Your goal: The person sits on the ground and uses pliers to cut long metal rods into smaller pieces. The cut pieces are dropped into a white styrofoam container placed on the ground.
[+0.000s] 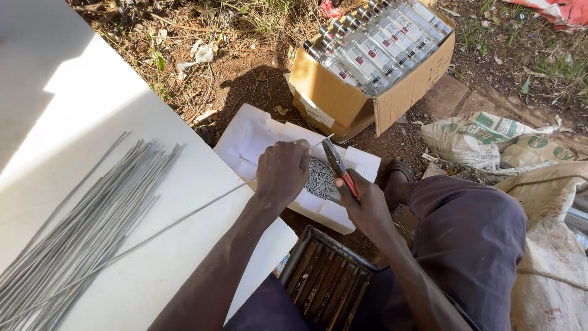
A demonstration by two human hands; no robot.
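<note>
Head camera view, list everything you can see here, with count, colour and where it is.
Rod bundle: many, grey, fanned on the white board at left.
White board: one, slanting across the left side.
Single rod: one, grey, running from the board to the left hand.
Foam tray: one, white, on the ground at centre.
Cut pieces: a heap, grey, inside the foam tray.
Cardboard box: one, brown, behind the tray.
Bottles: many, clear with dark caps, packed in the box.
Sacks: several, pale, at right.
Slatted crate: one, dark, between the knees.
Pliers: one, red-handled, in the right hand.
Left hand: grips the rod.
Right hand: grips the pliers.
</note>
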